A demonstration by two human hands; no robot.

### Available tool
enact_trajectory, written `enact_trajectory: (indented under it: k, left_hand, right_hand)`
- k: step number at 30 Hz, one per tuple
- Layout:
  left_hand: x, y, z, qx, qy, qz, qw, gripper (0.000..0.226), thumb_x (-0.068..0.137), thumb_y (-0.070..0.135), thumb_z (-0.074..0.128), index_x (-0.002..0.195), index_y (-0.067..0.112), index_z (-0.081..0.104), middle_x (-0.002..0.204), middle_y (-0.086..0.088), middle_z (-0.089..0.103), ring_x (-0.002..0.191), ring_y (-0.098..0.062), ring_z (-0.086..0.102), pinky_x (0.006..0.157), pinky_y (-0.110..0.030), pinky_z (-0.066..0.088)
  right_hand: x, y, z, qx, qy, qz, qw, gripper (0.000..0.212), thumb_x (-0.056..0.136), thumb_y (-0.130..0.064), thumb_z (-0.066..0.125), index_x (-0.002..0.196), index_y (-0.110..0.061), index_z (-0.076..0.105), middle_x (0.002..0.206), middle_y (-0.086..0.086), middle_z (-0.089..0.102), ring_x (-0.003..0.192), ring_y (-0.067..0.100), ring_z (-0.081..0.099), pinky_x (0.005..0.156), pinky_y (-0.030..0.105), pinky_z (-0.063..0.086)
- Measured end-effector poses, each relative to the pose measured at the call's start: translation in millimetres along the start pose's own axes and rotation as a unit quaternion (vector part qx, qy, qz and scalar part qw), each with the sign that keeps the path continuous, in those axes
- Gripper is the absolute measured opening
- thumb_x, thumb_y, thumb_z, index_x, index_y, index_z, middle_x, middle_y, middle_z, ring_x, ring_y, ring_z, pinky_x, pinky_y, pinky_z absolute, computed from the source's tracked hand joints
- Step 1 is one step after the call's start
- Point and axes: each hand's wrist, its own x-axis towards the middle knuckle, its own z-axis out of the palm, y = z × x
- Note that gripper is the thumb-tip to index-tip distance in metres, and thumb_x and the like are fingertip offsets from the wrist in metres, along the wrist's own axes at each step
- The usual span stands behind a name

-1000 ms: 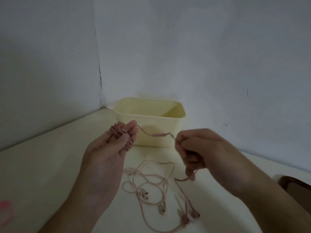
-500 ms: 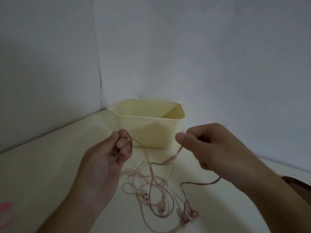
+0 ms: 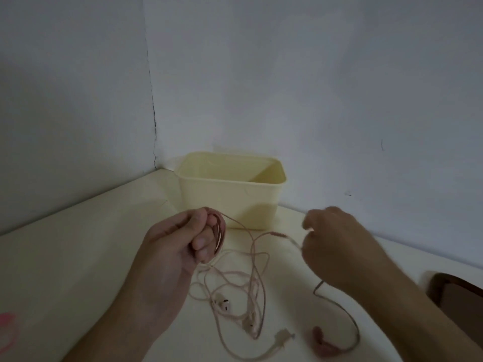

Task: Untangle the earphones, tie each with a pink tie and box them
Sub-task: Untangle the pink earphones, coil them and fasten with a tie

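My left hand [image 3: 180, 246] holds a coil of dark pink earphone cable [image 3: 219, 231] wound round its fingers. From the coil the cable runs right, past an inline remote [image 3: 277, 234], into my right hand [image 3: 337, 246], which pinches it. Below that hand the cable loops down to two dark pink earbuds [image 3: 322, 340] on the table. A second, paler pink earphone [image 3: 235, 291] lies loosely tangled on the table between my hands, its earbuds and plug [image 3: 283, 335] showing. The cream box [image 3: 230, 194] stands open behind them.
The cream table [image 3: 78, 252] sits in a corner of two grey walls. Pink ties [image 3: 7, 325] lie at the left edge. A dark brown object [image 3: 454, 291] lies at the right edge.
My right hand has dropped lower and to the right, drawing the cable and its remote out. The left hand stays put with the coil. The dark earbuds have shifted right on the table.
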Motion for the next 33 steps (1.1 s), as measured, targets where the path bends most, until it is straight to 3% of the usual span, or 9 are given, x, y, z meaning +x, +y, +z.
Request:
enact_trajectory:
  k: [4, 7, 9, 11, 15, 20, 25, 29, 33]
  left_hand:
    - [-6.0, -1.3, 3.0, 0.025, -0.098, -0.02, 0.995, 0.02, 0.095, 0.014, 0.066, 0.082, -0.002, 0.068, 0.061, -0.005, 0.036, 0.054, -0.016, 0.035, 0.05, -0.021, 0.036]
    - [-8.2, -2.0, 3.4, 0.032, -0.162, -0.035, 0.986, 0.026, 0.094, 0.021, 0.068, 0.084, -0.003, 0.065, 0.06, -0.005, 0.035, 0.053, -0.016, 0.033, 0.05, -0.022, 0.033]
    - [-8.2, -1.9, 3.0, 0.039, -0.191, -0.045, 0.98, 0.03, 0.092, 0.026, 0.069, 0.085, -0.002, 0.064, 0.06, -0.004, 0.035, 0.053, -0.017, 0.033, 0.051, -0.024, 0.032]
    - [-7.7, -2.5, 2.1, 0.039, -0.199, -0.048, 0.978, 0.03, 0.091, 0.027, 0.068, 0.084, -0.001, 0.064, 0.059, -0.003, 0.035, 0.054, -0.017, 0.032, 0.054, -0.03, 0.026]
    - [-6.9, -1.4, 3.0, 0.032, -0.169, -0.05, 0.984, 0.028, 0.093, 0.021, 0.068, 0.086, -0.006, 0.063, 0.059, -0.003, 0.035, 0.054, -0.017, 0.032, 0.051, -0.023, 0.03]
    - [-6.6, -1.8, 0.9, -0.079, -0.159, -0.06, 0.982, 0.018, 0.09, 0.014, 0.07, 0.09, -0.004, 0.068, 0.065, -0.008, 0.048, 0.055, -0.018, 0.049, 0.055, -0.024, 0.047]
    - [-2.6, -1.8, 0.2, -0.172, -0.097, 0.003, 0.98, 0.04, 0.08, 0.007, 0.068, 0.115, -0.012, 0.071, 0.126, -0.028, 0.069, 0.12, -0.035, 0.068, 0.097, -0.034, 0.057]
    - [-0.8, -7.3, 8.1, 0.051, -0.015, 0.074, 0.996, 0.025, 0.093, 0.004, 0.064, 0.118, 0.0, 0.067, 0.117, -0.016, 0.077, 0.114, -0.026, 0.073, 0.097, -0.025, 0.057]
    - [-10.1, -14.7, 9.5, 0.311, -0.106, 0.061, 0.943, 0.04, 0.106, 0.043, 0.049, 0.094, 0.016, 0.076, 0.085, -0.01, 0.078, 0.081, -0.024, 0.072, 0.073, -0.02, 0.053]
  right_hand:
    - [-11.0, -25.6, 6.8, 0.272, -0.045, -0.113, 0.955, 0.062, 0.098, -0.012, 0.058, 0.153, -0.038, 0.049, 0.153, -0.024, 0.045, 0.141, -0.004, 0.041, 0.12, 0.022, 0.033]
    - [-14.8, -34.9, 26.9, 0.265, -0.04, -0.241, 0.933, 0.078, 0.097, -0.001, 0.062, 0.161, -0.038, 0.037, 0.154, -0.029, 0.041, 0.138, -0.025, 0.03, 0.114, 0.002, 0.022]
    - [-12.0, -34.1, 35.9, 0.264, -0.048, -0.26, 0.928, 0.069, 0.097, 0.004, 0.06, 0.152, -0.036, 0.051, 0.146, -0.022, 0.057, 0.132, -0.017, 0.046, 0.109, 0.005, 0.034]
    - [-8.8, -32.2, 38.2, 0.285, -0.066, -0.251, 0.923, 0.042, 0.098, 0.001, 0.057, 0.117, -0.034, 0.07, 0.111, -0.015, 0.076, 0.105, 0.002, 0.068, 0.094, 0.027, 0.054]
    - [-4.0, -23.6, 27.6, 0.366, -0.039, -0.173, 0.914, 0.03, 0.107, -0.018, 0.055, 0.081, -0.024, 0.067, 0.059, -0.017, 0.053, 0.058, 0.002, 0.049, 0.063, 0.027, 0.04]
    - [-8.2, -22.5, 30.3, 0.363, -0.028, -0.17, 0.916, 0.028, 0.106, -0.02, 0.057, 0.079, -0.021, 0.065, 0.06, -0.015, 0.052, 0.061, 0.003, 0.049, 0.06, 0.019, 0.035]
    - [-21.9, -39.2, 53.2, 0.211, -0.089, -0.229, 0.946, 0.016, 0.105, -0.023, 0.05, 0.091, -0.028, 0.058, 0.079, -0.006, 0.061, 0.078, 0.017, 0.061, 0.074, 0.035, 0.051]
    - [-25.3, -41.2, 39.9, 0.173, -0.106, -0.257, 0.945, 0.014, 0.104, -0.027, 0.05, 0.092, -0.027, 0.056, 0.075, -0.006, 0.061, 0.073, 0.018, 0.063, 0.074, 0.038, 0.054]
    - [-16.2, -28.2, 16.7, 0.203, -0.006, -0.261, 0.944, 0.019, 0.099, -0.04, 0.059, 0.083, -0.029, 0.058, 0.074, -0.011, 0.066, 0.07, 0.009, 0.06, 0.068, 0.036, 0.051]
